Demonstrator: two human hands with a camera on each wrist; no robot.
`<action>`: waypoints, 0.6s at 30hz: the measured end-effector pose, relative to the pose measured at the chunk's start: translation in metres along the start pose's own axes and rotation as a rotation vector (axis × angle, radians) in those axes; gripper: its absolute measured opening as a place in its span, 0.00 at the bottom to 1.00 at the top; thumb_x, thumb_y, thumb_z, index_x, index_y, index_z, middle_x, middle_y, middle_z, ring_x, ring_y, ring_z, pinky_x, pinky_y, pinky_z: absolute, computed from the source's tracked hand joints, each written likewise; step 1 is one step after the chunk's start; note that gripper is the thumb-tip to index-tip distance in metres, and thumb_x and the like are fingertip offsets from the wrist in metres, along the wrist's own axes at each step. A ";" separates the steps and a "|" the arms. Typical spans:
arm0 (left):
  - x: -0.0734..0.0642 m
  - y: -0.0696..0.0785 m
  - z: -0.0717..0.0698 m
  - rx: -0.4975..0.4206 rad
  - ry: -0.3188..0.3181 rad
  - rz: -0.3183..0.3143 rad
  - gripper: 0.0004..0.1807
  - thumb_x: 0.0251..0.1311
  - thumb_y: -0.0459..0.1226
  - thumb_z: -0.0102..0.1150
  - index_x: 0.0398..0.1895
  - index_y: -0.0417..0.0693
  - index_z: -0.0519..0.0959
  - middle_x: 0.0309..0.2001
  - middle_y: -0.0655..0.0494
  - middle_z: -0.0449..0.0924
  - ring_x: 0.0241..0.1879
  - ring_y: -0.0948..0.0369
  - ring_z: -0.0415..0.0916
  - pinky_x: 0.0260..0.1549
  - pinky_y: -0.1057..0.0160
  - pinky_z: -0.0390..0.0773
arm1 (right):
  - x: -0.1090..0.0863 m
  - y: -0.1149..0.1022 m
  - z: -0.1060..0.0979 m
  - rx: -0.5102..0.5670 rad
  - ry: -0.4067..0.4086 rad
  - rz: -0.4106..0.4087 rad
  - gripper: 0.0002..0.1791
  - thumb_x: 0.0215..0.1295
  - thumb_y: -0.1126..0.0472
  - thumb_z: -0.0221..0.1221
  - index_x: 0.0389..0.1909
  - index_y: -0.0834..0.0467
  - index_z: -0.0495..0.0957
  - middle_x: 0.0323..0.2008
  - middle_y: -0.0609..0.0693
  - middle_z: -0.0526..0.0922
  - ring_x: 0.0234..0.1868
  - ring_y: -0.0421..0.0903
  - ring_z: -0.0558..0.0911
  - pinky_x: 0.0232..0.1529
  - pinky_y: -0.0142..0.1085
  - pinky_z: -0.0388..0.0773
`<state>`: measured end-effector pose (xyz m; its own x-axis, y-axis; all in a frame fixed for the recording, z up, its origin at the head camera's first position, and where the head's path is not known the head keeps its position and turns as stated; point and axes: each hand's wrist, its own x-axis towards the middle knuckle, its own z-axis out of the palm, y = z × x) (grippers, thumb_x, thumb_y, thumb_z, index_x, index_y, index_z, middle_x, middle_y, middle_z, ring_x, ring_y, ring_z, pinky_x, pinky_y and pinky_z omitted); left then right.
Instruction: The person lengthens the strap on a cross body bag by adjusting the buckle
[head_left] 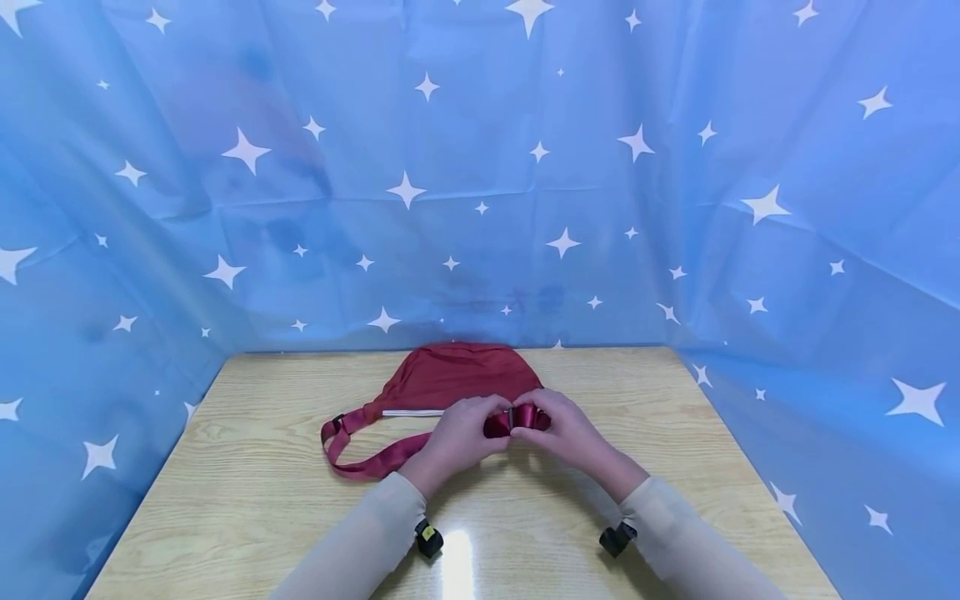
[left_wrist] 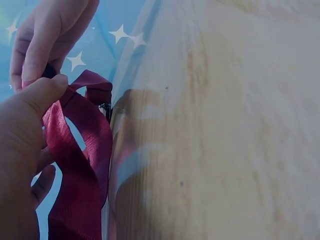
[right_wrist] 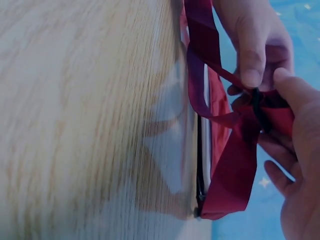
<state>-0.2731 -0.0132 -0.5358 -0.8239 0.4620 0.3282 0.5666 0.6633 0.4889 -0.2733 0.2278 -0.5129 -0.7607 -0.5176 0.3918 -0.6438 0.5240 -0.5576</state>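
Observation:
A dark red waist bag (head_left: 457,373) lies near the back of the table, its white-edged zip facing the front. From its left end the red strap (head_left: 378,463) loops forward and across to both hands. My left hand (head_left: 467,433) pinches the strap between thumb and fingers, just left of a narrow black strap slider (right_wrist: 259,110). On the slider's other side my right hand (head_left: 564,429) grips a folded loop of the same strap, thumb below and fingers above. In the right wrist view the webbing passes through the slider, and the fingertips of both hands are close together there.
The pale wooden table (head_left: 247,500) reaches back to a blue curtain (head_left: 480,167) with white stars, which also runs along both sides. A second black slider (head_left: 337,422) sits on the strap near the bag's left end. Small black wrist cameras (head_left: 429,540) hang under the sleeves.

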 end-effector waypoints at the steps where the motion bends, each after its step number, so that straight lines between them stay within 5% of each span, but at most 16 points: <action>1: 0.000 0.001 0.000 0.011 0.008 0.006 0.27 0.64 0.49 0.82 0.63 0.58 0.84 0.53 0.61 0.89 0.48 0.62 0.83 0.53 0.57 0.85 | 0.000 0.000 0.000 0.001 0.002 -0.003 0.21 0.67 0.56 0.80 0.57 0.53 0.86 0.51 0.44 0.87 0.49 0.43 0.82 0.47 0.48 0.85; 9: 0.002 -0.002 0.002 0.051 0.029 0.026 0.26 0.63 0.52 0.82 0.61 0.59 0.85 0.53 0.62 0.90 0.48 0.63 0.84 0.55 0.55 0.85 | 0.003 -0.003 0.001 0.055 0.021 -0.019 0.21 0.66 0.58 0.80 0.58 0.54 0.86 0.54 0.45 0.85 0.54 0.45 0.81 0.48 0.45 0.87; 18: 0.001 -0.006 0.000 -0.005 -0.003 -0.020 0.22 0.65 0.54 0.81 0.57 0.59 0.87 0.51 0.64 0.89 0.46 0.64 0.83 0.50 0.59 0.85 | 0.000 -0.007 -0.002 0.378 0.025 0.128 0.20 0.73 0.65 0.74 0.61 0.60 0.82 0.53 0.56 0.85 0.45 0.61 0.84 0.40 0.44 0.89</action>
<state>-0.2772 -0.0169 -0.5385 -0.8349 0.4504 0.3165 0.5503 0.6695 0.4989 -0.2691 0.2255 -0.5082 -0.8376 -0.4452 0.3164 -0.4709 0.2951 -0.8314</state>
